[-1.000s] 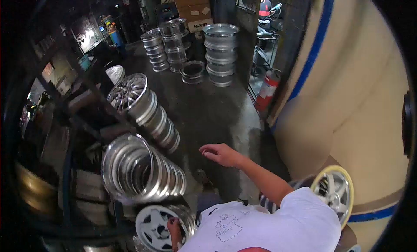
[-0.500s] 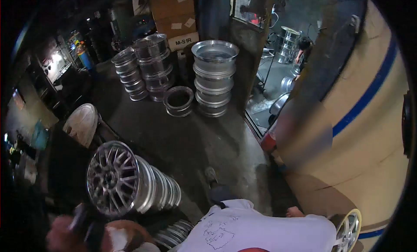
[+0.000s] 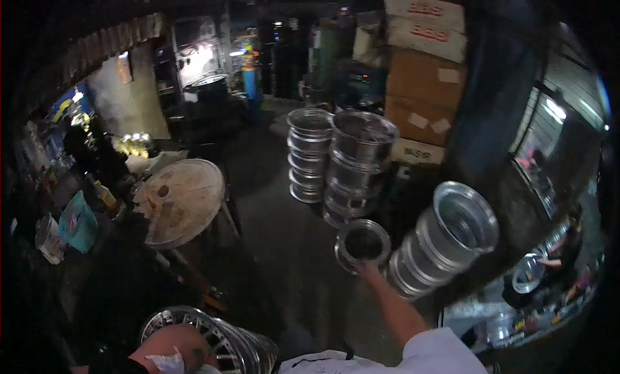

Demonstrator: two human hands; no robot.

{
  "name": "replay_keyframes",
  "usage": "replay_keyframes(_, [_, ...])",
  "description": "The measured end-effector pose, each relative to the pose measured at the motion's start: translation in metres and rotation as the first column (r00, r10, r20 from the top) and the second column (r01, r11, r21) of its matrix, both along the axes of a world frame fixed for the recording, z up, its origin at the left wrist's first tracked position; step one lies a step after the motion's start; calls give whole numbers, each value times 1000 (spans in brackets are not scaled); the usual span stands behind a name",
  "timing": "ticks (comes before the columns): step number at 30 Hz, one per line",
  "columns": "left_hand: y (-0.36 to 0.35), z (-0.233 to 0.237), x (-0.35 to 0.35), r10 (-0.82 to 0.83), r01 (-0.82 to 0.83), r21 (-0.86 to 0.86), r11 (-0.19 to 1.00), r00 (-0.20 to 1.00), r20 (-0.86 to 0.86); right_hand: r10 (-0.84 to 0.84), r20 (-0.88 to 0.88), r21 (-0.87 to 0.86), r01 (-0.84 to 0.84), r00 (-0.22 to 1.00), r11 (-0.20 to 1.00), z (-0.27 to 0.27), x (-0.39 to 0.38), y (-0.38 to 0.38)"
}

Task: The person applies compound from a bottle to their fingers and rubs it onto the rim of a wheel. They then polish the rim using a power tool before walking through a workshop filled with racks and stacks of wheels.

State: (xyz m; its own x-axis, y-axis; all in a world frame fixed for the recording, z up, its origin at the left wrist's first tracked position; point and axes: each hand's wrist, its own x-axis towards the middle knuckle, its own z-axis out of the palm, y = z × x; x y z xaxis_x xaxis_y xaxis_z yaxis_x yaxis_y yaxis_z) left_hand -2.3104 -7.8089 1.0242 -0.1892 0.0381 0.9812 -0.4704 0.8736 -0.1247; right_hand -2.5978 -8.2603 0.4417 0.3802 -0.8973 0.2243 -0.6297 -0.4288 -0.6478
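My right hand [image 3: 369, 271] reaches forward on an outstretched bare arm. It overlaps the near edge of a single metal wheel rim [image 3: 363, 245] on the floor, and its fingers do not show clearly. Just right of it leans, in this view, a stack of silver rim barrels [image 3: 445, 238]. My left forearm bends across the lower left, with a white patch on it and a dark band at the wrist. Only a sliver of my left hand [image 3: 79, 369] shows at the bottom edge. Beneath that forearm lies a multi-spoke wheel [image 3: 223, 338] at the end of a row of rims.
Two more rim stacks [image 3: 309, 156] stand ahead, beside piled cardboard boxes [image 3: 423, 83]. A round, worn tabletop [image 3: 184, 203] stands on legs at left, near a teal bucket [image 3: 79, 222]. Through the opening at right, a person works among rims [image 3: 528, 272].
My view has swung left and up, so the stacks sit further right. My right arm has stretched forward towards the single rim. My left hand has dropped almost out of view.
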Motion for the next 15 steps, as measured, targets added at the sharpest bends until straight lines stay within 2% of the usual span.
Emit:
replay_keyframes(1, [-28,-7,18,72,-74,-45,996,997,-27,192,-656,-173,-393,730,903,-57,42,-108])
replay_keyframes(2, [-54,-18,38,145,-149,-77,986,988,-54,194,107,94,-204,975,974,77,98,-81])
replay_keyframes(4, [-123,-39,77,293,-308,-135,942,949,-121,312,160,106,-331,936,938,113,178,-147])
replay_keyframes(7, [-227,-75,155,450,-498,-194,845,859,-244,434,-135,145,-416,891,898,112,256,-212])
replay_keyframes(8, [-266,-89,184,499,-558,-180,810,817,-288,443,-43,241,-421,896,875,103,269,-221])
replay_keyframes(9, [-305,-107,216,574,-633,-106,766,749,-331,443,-118,397,-367,889,841,83,280,-235])
replay_keyframes(11, [-390,-145,276,690,-720,79,690,620,-374,471,-228,510,-307,852,803,5,266,-269])
replay_keyframes(12, [-435,-164,304,776,-718,319,618,492,-395,491,-262,484,-327,831,812,-50,250,-284])
replay_keyframes(13, [-489,-185,332,730,-607,411,681,513,-452,315,104,674,-300,943,675,-42,232,-266])
replay_keyframes(14, [-538,-198,359,683,-482,485,730,523,-509,233,85,738,-218,969,639,-67,216,-267])
replay_keyframes(15, [-578,-198,387,702,-511,486,709,580,-413,172,-18,793,-91,985,602,-88,199,-273])
